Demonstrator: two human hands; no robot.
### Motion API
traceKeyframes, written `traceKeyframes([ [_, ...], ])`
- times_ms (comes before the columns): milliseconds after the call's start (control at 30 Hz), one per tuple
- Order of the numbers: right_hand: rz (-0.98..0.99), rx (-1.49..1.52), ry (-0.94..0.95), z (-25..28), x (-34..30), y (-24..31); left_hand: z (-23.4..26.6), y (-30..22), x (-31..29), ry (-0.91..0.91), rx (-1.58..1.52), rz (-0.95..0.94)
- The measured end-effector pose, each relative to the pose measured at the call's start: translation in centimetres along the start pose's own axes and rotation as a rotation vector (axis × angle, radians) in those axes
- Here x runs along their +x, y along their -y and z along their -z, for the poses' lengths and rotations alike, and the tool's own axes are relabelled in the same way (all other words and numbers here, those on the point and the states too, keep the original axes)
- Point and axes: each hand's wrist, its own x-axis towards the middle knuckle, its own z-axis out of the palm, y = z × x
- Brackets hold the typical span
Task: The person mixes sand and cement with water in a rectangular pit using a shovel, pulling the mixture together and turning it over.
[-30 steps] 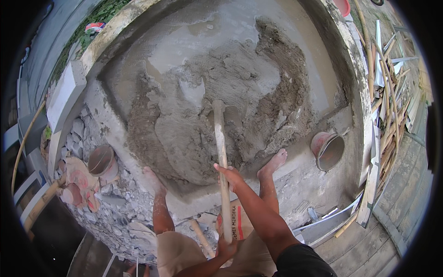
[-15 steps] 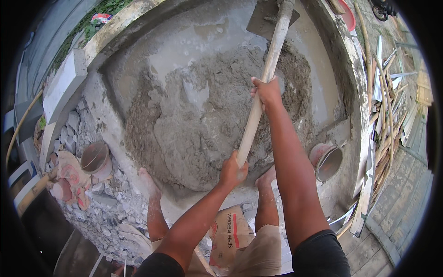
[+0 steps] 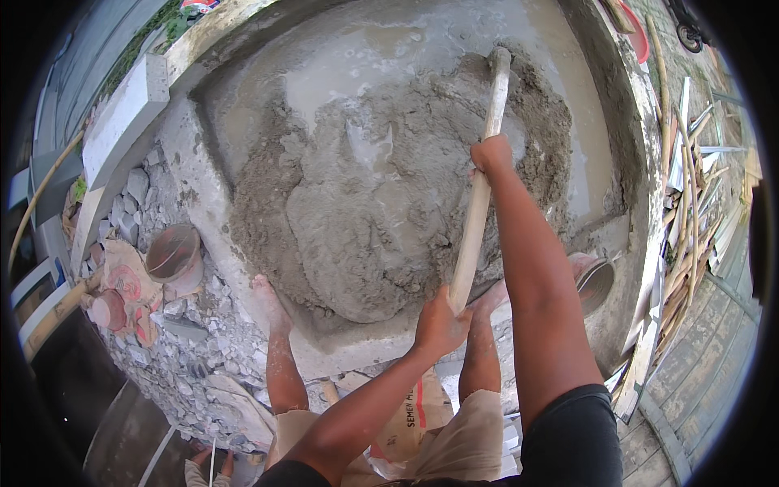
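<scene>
- Hoe (image 3: pixel 477 219): held slantwise, its far end beyond the right hand reaching into the wet mix; the blade is out of sight there.
- The right hand (image 3: pixel 492 152) is wrapped round the handle on its upper stretch, nearer the working end, probably to guide and bear on it.
- The left hand (image 3: pixel 442 325) is closed round the lower end, nearer the body. The gap between the two grips likely gives leverage over such a long handle.
- The wet mix (image 3: pixel 365 235) lies beyond the left hand and mostly left of the right one, heaped thick, with watery patches. The basin's raised rim (image 3: pixel 207 178) appears to keep it from spreading.
- Two bare feet, the left foot (image 3: pixel 268 296) and the right foot (image 3: pixel 491 300), stand apart on either side of the left hand, seemingly for balance.
- One bucket (image 3: pixel 176 256) stands well left of both hands, beside broken stone (image 3: pixel 203 357); another bucket (image 3: pixel 596 284) shows partly behind the right forearm (image 3: pixel 540 284).
- Below the left hand, between the legs, a brown paper bag (image 3: pixel 410 422) bears dark lettering and a red stripe. Far left, a crumpled bag (image 3: pixel 130 284) has reddish print, too worn to read.
</scene>
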Motion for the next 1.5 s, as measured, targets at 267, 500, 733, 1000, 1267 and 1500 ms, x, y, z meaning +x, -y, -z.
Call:
traceKeyframes([
  [267,-0.208,0.31,0.22,-4.7,-14.2,-8.5,0.4,5.8,-13.8,0.128,-0.005,0.322],
  [500,-0.158,0.234,0.25,-8.1,-26.7,-12.8,0.3,13.3,-23.5,0.105,-0.029,0.34],
  [733,-0.097,0.327,0.282,-6.7,-34.2,-10.6,-0.2,20.0,-28.6,0.033,-0.064,0.271],
  [1000,0.234,0.289,-0.032,0.3,-14.4,4.8,2.7,6.5,-2.7,-0.096,-0.092,0.012],
  [1267,0.144,-0.108,0.162,-1.1,-8.3,9.0,4.6,-1.3,8.8,-0.158,-0.235,-0.078],
  [1500,-0.187,0.329,0.475,-2.5,-12.9,1.6,2.1,3.0,-6.2,-0.081,-0.188,0.146],
])
